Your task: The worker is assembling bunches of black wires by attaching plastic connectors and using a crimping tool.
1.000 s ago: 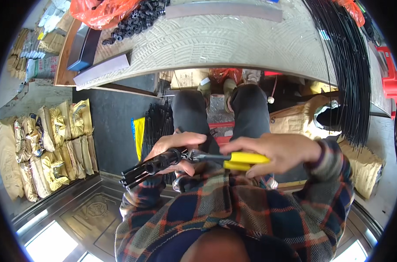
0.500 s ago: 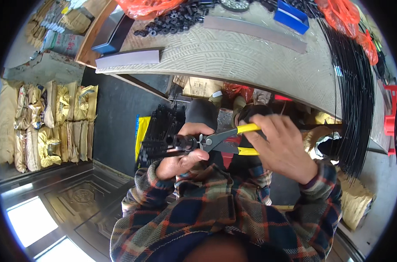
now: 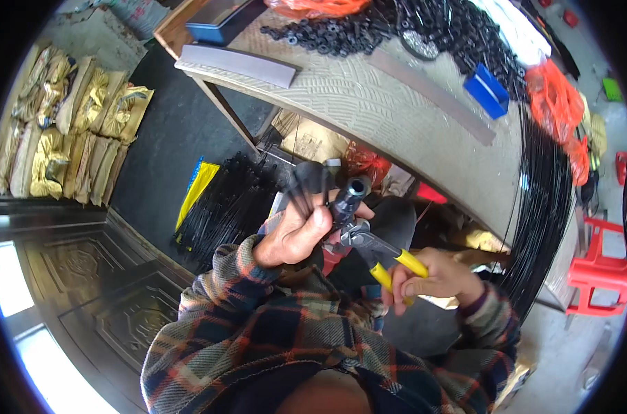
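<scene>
The left hand is clenched around a bundle of thin black cables with a black tubular fitting at the end, its fingers wrapped tight, holding the fitting up in front of the chest, just below the near edge of the pale ribbed worktop. The right hand has its fingers closed round the yellow handles of a pair of steel pliers, and the pliers' nose sits right at the base of the fitting, against the left hand.

How far along? My read is that this piece is mid-work: the pliers are on the part at the fitting's lower end, and whether they are squeezing or just resting there I cannot tell. A great sheaf of long black wires hangs over the right end of the worktop (plenty of stock left, by the look of it), and a dark heap of black cable pieces lies on the floor beside a yellow and blue sheet, possibly finished ones.

Now the packaging. Gold foil sacks stand stacked in rows at far left on the floor. Brown paper sacks are tucked under the worktop, with something red beside them. Up top: a small blue open box, orange plastic bags, a spread of small black ring-shaped parts, and a dark blue tray at the left corner. A red plastic stool stands at right. Any print is too small to make out.
</scene>
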The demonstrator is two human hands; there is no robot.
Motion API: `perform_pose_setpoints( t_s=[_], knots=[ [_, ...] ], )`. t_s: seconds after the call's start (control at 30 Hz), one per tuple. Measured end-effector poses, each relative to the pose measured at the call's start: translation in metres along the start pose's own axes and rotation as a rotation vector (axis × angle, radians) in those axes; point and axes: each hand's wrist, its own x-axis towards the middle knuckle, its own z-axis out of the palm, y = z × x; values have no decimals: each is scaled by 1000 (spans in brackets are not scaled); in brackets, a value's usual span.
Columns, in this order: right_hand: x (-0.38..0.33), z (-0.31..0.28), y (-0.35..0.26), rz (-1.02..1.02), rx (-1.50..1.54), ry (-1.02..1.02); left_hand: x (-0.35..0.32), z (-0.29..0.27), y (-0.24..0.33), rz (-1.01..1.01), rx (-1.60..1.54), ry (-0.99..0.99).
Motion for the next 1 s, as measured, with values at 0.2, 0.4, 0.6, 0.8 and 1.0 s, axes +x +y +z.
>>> perform_pose_setpoints(
  t_s=[0.2,0.4,0.6,0.8,1.0],
  knots=[
    [68,49,53,-429,611,-139,19,-12,-21,120,-201,3],
    [100,49,60,-636,493,0,13,-15,-11,122,-183,140],
    [54,17,21,-436,-189,410,11,-15,-6,160,-149,125],
    [41,14,-4,-300,-508,430,8,-12,-9,154,-116,183],
    [50,21,-9,-290,-628,499,2,-8,-6,149,49,285]
  ],
)
